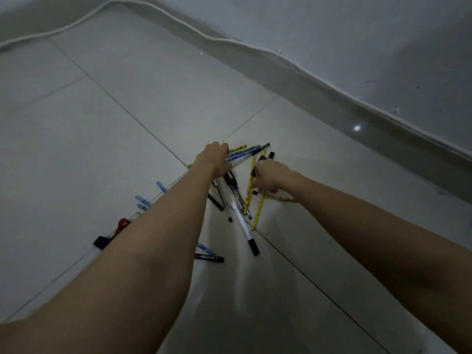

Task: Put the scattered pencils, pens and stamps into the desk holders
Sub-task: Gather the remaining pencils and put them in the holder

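Left hand (213,158) gripping pens (241,154); right hand (272,178) pinching a yellow pencil (259,208) underneath it.

- The floor (122,103) is pale grey tile with thin dark joints, and it meets a grey wall.
- A white cable (178,24) runs along the floor's edge by the wall.
- A long white marker (244,224) with a black cap lies on the tiles.
- Yellow pencils (259,210) lie just right of the marker, crossing one another.
- Black pens (222,198) lie just left of it, overlapping.
- Blue pens (143,200) and a red stamp (122,224) lie further left.
- A black pen (209,258) and a blue pen (205,247) lie near its cap.
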